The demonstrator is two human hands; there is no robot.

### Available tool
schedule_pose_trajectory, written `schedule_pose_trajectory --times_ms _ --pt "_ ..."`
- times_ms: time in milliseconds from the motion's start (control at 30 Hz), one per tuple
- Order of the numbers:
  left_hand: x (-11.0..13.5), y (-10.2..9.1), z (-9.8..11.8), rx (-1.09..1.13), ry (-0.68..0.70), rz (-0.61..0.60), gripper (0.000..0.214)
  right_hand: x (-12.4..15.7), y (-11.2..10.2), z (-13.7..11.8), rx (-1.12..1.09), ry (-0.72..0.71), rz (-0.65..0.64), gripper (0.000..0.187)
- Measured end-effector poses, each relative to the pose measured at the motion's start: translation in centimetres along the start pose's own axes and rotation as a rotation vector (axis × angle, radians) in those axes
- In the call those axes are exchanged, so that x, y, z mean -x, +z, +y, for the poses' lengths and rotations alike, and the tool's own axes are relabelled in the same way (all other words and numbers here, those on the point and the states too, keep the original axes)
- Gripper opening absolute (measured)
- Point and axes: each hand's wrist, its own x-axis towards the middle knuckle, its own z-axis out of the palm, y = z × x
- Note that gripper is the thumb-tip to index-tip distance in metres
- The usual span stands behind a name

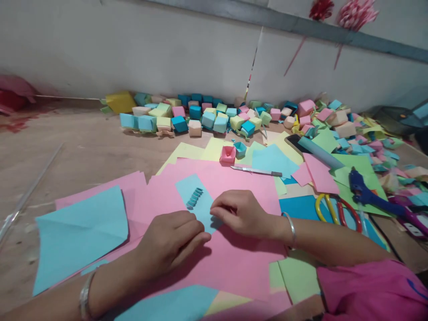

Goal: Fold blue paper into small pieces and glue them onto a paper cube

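A light-blue strip of paper (187,183) lies aslant on large pink sheets (234,272). A short row of small, narrow teal pieces (195,198) sits on its upper part; whether they are loose or stuck down I cannot tell. My left hand (172,238) is curled at the strip's lower left side, its fingers together and fingertips partly hidden. Across from it, my right hand (242,214) has thumb and fingers pinched at the strip's right edge, and what is in the pinch is too small to make out. Behind the hands lies a craft knife (257,171).
Beyond the knife stand a pink paper box (228,154) and a teal one (240,150). Many coloured paper cubes (207,119) line the wall. Yellow-and-red-handled scissors (341,211) and a blue glue gun (371,196) lie right, a creased blue sheet (82,232) left.
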Motion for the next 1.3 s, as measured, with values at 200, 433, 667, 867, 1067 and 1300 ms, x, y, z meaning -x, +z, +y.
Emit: schedule_pose_trajectory --times_ms 200,433,667,867,1067,1300 --pt "-0.2 -0.4 -0.4 -0.422 -0.216 0.201 0.015 0.3 0.2 0.9 0.597 -0.292 0.041 0.024" --pt "-0.9 -0.3 -2.6 -0.514 -0.272 0.020 0.031 0.8 1.1 1.1 0.717 -0.480 -0.174 0.016" --pt "-1.3 0.0 -2.4 0.105 -0.370 0.280 0.051 0.7 1.0 0.8 0.762 -0.549 -0.317 0.012" --pt "-1.6 -0.1 -3.1 -0.107 -0.142 0.271 0.065 0.6 1.2 1.0 0.756 -0.556 -0.324 0.010" --pt "-0.6 1.5 -5.7 -0.512 -0.082 -0.027 0.046 0.8 1.4 1.2 0.739 -0.524 -0.324 0.013" --pt "-1.4 0.5 -3.4 -0.629 -0.206 -0.143 0.039 -0.3 -0.1 0.4 0.811 -0.192 -0.059 0.031"
